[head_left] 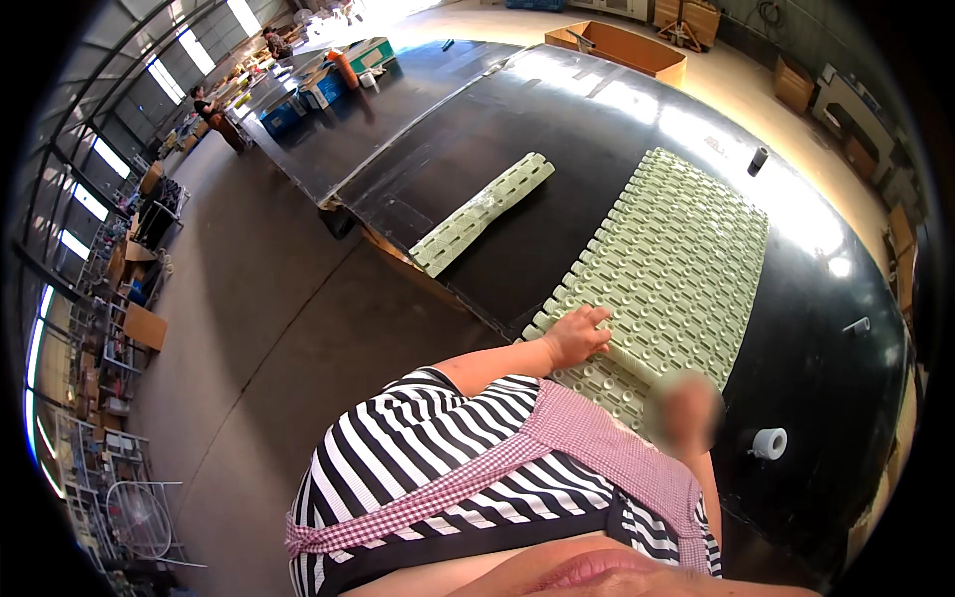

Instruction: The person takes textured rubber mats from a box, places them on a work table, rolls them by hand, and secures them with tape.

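Shirt [398, 438], green mat [691, 249] under left grip [579, 336]

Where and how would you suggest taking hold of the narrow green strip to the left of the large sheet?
Probably at mid-length, from above, across its two long edges: the narrow green strip lies on the black table apart from the large green sheet, with bare tabletop along both sides.

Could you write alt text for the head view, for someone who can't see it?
A person's left hand and blurred right hand are at the near end of a wide, pale green studded mat on a glossy black table. A narrow green strip lies left of it; a white roll sits right.
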A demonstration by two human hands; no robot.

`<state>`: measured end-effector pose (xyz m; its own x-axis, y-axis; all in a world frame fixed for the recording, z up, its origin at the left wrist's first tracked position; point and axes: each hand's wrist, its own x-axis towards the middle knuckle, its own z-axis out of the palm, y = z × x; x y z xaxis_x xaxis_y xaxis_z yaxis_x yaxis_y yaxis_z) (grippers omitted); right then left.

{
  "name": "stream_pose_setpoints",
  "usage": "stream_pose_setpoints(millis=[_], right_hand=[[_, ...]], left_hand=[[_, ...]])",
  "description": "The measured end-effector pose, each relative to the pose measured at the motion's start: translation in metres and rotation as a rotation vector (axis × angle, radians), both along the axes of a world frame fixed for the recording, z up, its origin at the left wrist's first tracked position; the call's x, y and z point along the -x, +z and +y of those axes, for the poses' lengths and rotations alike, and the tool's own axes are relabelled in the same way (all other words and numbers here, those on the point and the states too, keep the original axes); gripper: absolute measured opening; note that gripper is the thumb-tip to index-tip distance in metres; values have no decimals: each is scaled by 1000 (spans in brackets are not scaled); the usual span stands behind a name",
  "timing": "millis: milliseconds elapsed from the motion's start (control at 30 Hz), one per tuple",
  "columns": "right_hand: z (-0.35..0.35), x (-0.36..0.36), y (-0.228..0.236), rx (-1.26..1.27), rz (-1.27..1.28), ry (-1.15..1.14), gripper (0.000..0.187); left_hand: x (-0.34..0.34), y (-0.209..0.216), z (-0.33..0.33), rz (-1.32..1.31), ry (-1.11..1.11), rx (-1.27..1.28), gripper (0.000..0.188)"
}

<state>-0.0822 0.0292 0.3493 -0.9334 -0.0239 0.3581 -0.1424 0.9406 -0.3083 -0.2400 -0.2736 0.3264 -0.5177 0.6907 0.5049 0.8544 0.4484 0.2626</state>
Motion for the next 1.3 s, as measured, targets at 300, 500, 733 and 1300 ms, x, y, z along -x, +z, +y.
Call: stream_pose_setpoints(millis=[300, 500, 733, 1300], right_hand=[[12, 15, 13, -252, -228, 29, 27], [33, 48, -18, -62, -130, -127, 15], [27, 54, -17, -244, 5, -136, 13], [19, 51, -23, -67, -62, -134, 53]], left_hand=[[8, 30, -1, 40, -105, 267, 31], [40, 14, 19, -116, -74, 183, 18], [45, 14, 42, 121, 33, 198, 12], [20, 0, 35, -144, 87, 193, 65]])
